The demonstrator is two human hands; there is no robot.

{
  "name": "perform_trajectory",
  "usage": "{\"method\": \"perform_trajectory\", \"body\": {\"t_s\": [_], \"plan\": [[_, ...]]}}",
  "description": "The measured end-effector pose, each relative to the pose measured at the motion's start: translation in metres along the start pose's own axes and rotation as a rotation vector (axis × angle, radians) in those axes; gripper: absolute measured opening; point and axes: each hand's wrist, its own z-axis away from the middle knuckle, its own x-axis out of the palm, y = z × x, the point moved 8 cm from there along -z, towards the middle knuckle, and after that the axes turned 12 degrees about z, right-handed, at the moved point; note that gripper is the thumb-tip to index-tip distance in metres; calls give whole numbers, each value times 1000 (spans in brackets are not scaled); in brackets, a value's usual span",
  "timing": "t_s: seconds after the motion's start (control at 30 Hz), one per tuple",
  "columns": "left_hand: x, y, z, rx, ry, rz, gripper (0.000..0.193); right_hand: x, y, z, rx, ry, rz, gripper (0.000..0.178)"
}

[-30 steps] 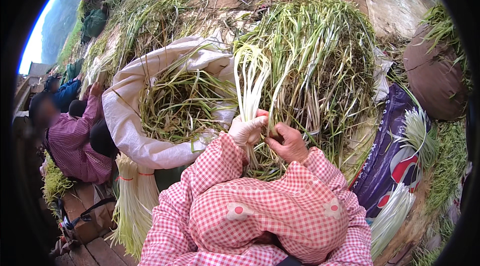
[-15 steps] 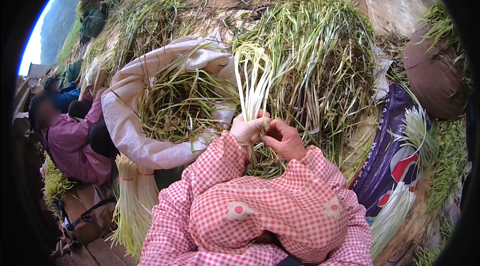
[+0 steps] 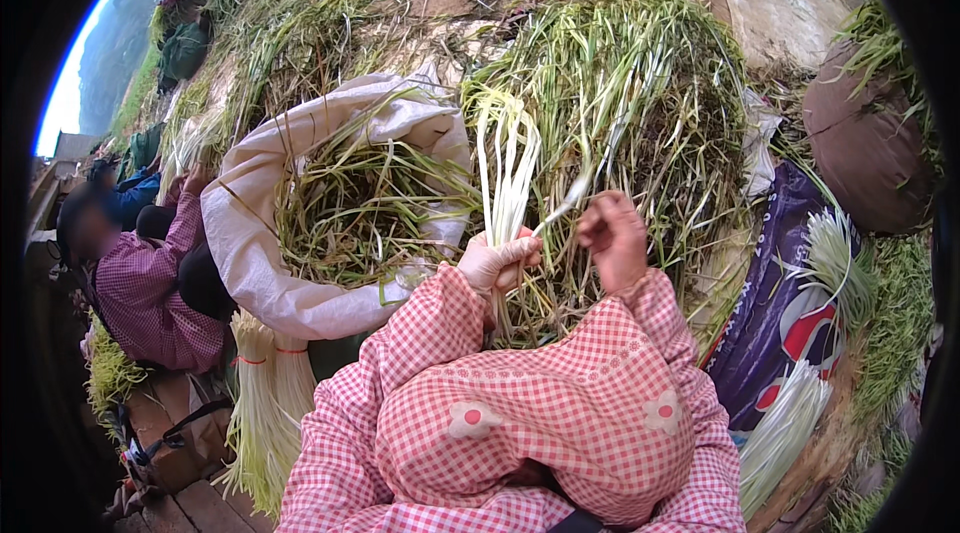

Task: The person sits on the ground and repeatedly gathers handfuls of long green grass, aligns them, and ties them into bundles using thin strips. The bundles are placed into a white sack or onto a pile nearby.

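White stalk bunch point(image 3: 508, 168), hand-held, centre of the frame

Item, principal: one loose bunch of slender stalks, white below, yellow-green and bent over at the tops. It stands roughly upright at the centre of the frame, gathered by its lower part in my left hand point(image 3: 500, 263), whose fingers are wrapped round it.

Item, single: one pale stalk point(image 3: 566, 205), blurred, slanting up and rightward from beside my left hand. Whether it belongs to the bunch I cannot tell.

Item, right hand point(image 3: 613, 233): right of centre, apart from my left, fingers loosely curled and smeared by motion. Whether anything is pinched in it I cannot tell.

Stock: a broad heap of green stalks point(image 3: 650, 103), upper centre to right of centre; a white sack point(image 3: 238, 253) with rolled rim, left of centre, holding leafy green and brown strands point(image 3: 345, 218); pale bundles with red ties point(image 3: 258, 383), lower left; a further pale bundle point(image 3: 785, 438), lower right, beside a purple bag point(image 3: 745, 308).

Step in hand, as I judge it: picking over single stalks while the bunch is kept together. The next move seems to call for a steady left grip, the butts kept level, and a light right-hand pinch on one stalk, since such thin stems probably bruise or snap easily.
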Motion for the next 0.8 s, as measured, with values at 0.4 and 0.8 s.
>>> {"method": "perform_trajectory", "body": {"t_s": [0.4,0.8], "plan": [[20,1,4,-3,-152,15,23,10,-7,17,92,-190,545,18],[18,4,3,53,-124,-41,35,43,19,24,158,-358,196,11]]}}
